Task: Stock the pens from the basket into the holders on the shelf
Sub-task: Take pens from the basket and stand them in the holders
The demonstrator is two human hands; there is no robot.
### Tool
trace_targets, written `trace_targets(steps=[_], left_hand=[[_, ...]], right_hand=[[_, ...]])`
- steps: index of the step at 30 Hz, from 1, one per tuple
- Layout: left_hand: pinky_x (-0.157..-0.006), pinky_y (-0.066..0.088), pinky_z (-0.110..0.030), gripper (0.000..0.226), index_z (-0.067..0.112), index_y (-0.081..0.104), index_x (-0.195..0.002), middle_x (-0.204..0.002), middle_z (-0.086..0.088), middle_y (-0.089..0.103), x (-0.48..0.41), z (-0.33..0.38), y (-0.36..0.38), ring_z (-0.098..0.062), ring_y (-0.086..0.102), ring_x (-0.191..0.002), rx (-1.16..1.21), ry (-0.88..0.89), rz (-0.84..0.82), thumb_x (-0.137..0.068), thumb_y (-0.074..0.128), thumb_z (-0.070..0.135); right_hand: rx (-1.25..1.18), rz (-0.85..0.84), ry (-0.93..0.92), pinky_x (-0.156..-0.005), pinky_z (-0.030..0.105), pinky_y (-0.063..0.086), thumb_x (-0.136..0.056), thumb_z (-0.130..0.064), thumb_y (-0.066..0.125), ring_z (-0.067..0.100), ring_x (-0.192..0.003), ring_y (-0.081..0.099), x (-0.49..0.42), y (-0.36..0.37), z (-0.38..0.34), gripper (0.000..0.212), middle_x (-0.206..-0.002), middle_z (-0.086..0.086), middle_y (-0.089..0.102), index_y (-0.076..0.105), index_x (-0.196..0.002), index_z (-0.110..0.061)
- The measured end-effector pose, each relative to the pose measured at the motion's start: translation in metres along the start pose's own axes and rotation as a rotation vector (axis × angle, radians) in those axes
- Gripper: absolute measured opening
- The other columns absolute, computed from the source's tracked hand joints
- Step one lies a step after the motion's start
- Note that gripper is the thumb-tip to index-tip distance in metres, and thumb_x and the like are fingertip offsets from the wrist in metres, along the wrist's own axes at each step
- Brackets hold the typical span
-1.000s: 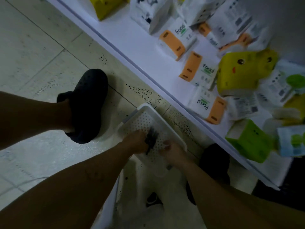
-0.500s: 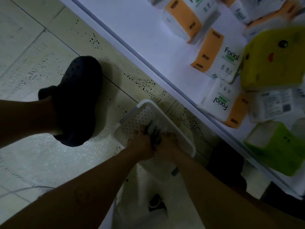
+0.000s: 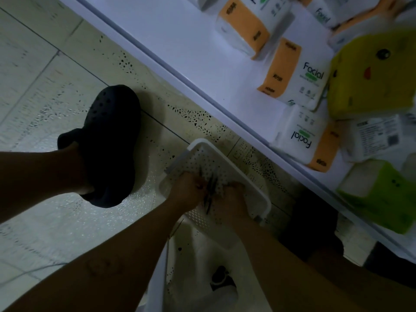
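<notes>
A white perforated basket sits on the tiled floor beside the shelf base. Inside it lies a small bunch of dark pens. My left hand and my right hand are both down in the basket, close together on either side of the bunch, with fingers curled around the pens. The dim light hides the exact finger positions. No pen holders are in view.
A low white shelf runs diagonally at the upper right, carrying orange-and-white facial tissue packs, a yellow pack and a green pack. My foot in a black clog stands left of the basket. White clothing hangs below.
My two hands have come together around the pens in the basket. The view has shifted closer toward the shelf and basket.
</notes>
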State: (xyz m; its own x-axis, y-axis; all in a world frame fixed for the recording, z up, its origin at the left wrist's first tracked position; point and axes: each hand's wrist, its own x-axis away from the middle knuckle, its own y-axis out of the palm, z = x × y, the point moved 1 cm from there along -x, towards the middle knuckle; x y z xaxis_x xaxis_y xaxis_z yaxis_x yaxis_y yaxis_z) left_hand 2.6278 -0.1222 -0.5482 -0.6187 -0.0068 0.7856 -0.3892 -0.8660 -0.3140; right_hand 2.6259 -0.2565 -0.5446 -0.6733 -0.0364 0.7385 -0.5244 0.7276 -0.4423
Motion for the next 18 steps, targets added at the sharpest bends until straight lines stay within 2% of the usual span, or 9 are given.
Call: trace_targets(steps=[2, 4, 5, 7, 9, 11, 13, 15, 18], left_hand=[[-0.071, 0.049, -0.025, 0.009, 0.004, 0.072, -0.091, -0.091, -0.005, 0.068, 0.004, 0.001, -0.004, -0.020, 0.062, -0.085, 0.038, -0.023, 0.009, -0.086, 0.065, 0.007], [-0.079, 0.054, -0.035, 0.010, 0.002, 0.067, -0.091, -0.095, -0.011, 0.067, 0.008, 0.005, -0.008, -0.025, 0.062, -0.091, 0.095, -0.040, 0.002, -0.082, 0.064, -0.001], [-0.081, 0.055, -0.040, 0.015, 0.002, 0.063, -0.095, -0.097, -0.013, 0.065, 0.010, 0.007, -0.010, -0.027, 0.062, -0.093, 0.127, -0.036, 0.003, -0.081, 0.064, -0.002], [-0.086, 0.054, -0.047, 0.037, 0.005, 0.052, -0.113, -0.106, -0.013, 0.060, 0.018, 0.013, -0.016, -0.030, 0.060, -0.101, 0.212, -0.002, -0.015, -0.080, 0.069, 0.002], [-0.093, 0.050, -0.051, 0.074, 0.013, 0.036, -0.138, -0.129, -0.012, 0.050, 0.027, 0.015, -0.020, -0.030, 0.053, -0.118, 0.306, 0.068, -0.055, -0.076, 0.077, 0.005], [-0.094, 0.049, -0.055, 0.100, 0.026, 0.017, -0.151, -0.144, -0.012, 0.039, 0.036, 0.020, -0.024, -0.033, 0.045, -0.128, 0.318, 0.080, -0.114, -0.075, 0.077, 0.001], [-0.085, 0.054, -0.057, 0.105, 0.036, 0.009, -0.152, -0.144, -0.013, 0.038, 0.045, 0.025, -0.026, -0.038, 0.048, -0.124, 0.320, 0.033, -0.193, -0.078, 0.072, -0.003], [-0.078, 0.057, -0.056, 0.102, 0.037, 0.013, -0.150, -0.137, -0.018, 0.045, 0.056, 0.034, -0.029, -0.039, 0.054, -0.115, 0.295, 0.025, -0.238, -0.077, 0.070, -0.005], [-0.071, 0.059, -0.051, 0.086, 0.027, 0.028, -0.144, -0.121, -0.019, 0.056, 0.074, 0.048, -0.034, -0.035, 0.062, -0.102, 0.288, 0.117, -0.192, -0.077, 0.070, -0.004]], right_hand=[[0.095, -0.033, 0.019, -0.089, 0.035, 0.049, -0.093, -0.007, 0.058, 0.028, -0.106, 0.058, 0.000, -0.008, -0.005, 0.024, -0.120, 0.014, 0.058, 0.059, -0.115, 0.003], [-0.021, -0.070, 0.081, -0.082, 0.033, 0.052, -0.086, 0.001, 0.066, 0.015, -0.090, 0.065, 0.001, -0.014, -0.006, 0.006, -0.092, 0.002, 0.069, 0.066, -0.092, -0.001], [-0.086, -0.082, 0.129, -0.081, 0.033, 0.052, -0.085, 0.001, 0.068, 0.015, -0.087, 0.064, 0.002, -0.019, -0.009, 0.006, -0.086, -0.001, 0.069, 0.068, -0.090, -0.003], [-0.096, -0.039, 0.146, -0.088, 0.036, 0.052, -0.084, 0.001, 0.070, 0.025, -0.096, 0.064, 0.007, -0.029, -0.016, 0.014, -0.096, 0.009, 0.067, 0.068, -0.098, -0.001], [-0.055, -0.001, 0.123, -0.084, 0.031, 0.051, -0.083, 0.003, 0.068, 0.027, -0.100, 0.062, 0.014, -0.036, -0.019, 0.014, -0.098, 0.010, 0.066, 0.065, -0.093, -0.006], [-0.002, 0.038, 0.108, -0.079, 0.031, 0.051, -0.080, 0.003, 0.067, 0.025, -0.097, 0.060, 0.023, -0.042, -0.020, 0.020, -0.097, 0.006, 0.064, 0.057, -0.090, -0.012], [0.005, 0.077, 0.083, -0.071, 0.030, 0.050, -0.078, -0.001, 0.069, 0.019, -0.092, 0.058, 0.036, -0.048, -0.023, 0.031, -0.095, -0.001, 0.060, 0.052, -0.100, -0.015], [-0.044, 0.114, 0.023, -0.067, 0.027, 0.049, -0.079, -0.006, 0.071, 0.015, -0.092, 0.057, 0.048, -0.055, -0.027, 0.042, -0.098, -0.007, 0.058, 0.049, -0.110, -0.023], [-0.123, 0.143, -0.047, -0.075, 0.037, 0.056, -0.081, -0.005, 0.071, 0.014, -0.091, 0.062, 0.065, -0.067, -0.040, 0.042, -0.098, -0.008, 0.063, 0.052, -0.102, -0.036]])
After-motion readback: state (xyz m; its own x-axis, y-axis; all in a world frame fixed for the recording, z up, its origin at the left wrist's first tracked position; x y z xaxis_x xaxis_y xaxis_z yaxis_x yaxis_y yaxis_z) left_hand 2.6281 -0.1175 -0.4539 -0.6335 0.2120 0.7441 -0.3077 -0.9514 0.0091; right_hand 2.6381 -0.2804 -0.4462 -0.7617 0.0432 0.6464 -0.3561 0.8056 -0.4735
